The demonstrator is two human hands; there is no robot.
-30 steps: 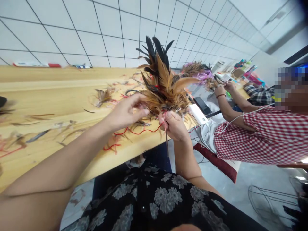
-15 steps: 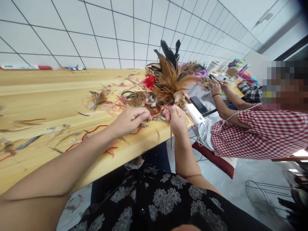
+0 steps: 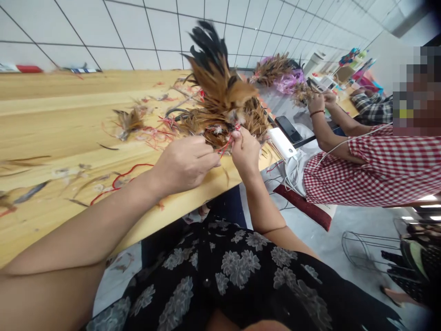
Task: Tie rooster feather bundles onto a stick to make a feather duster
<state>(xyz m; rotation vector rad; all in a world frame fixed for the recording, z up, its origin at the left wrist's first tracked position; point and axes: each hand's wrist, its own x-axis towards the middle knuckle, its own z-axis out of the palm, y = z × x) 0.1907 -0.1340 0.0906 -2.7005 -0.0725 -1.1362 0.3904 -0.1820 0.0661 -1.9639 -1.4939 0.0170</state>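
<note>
A feather bundle, brown with black tips, stands upright above the table edge. My right hand is closed in a pinch at its bound base, where red string is wound. From there a red string runs down to my left hand, which is closed round it in a loose fist. More brown feathers lie just behind my right hand. A curl of red cord lies on the table beside my left forearm.
Loose feathers and red scraps litter the wooden table. A small feather tuft lies left. A white power bank and a phone lie right. A co-worker in a checked shirt handles feathers nearby.
My left hand has moved a little away from the bundle's base and turned its back upward, drawing the string down. The feather bundle has tilted left, and the whole view has shifted slightly.
</note>
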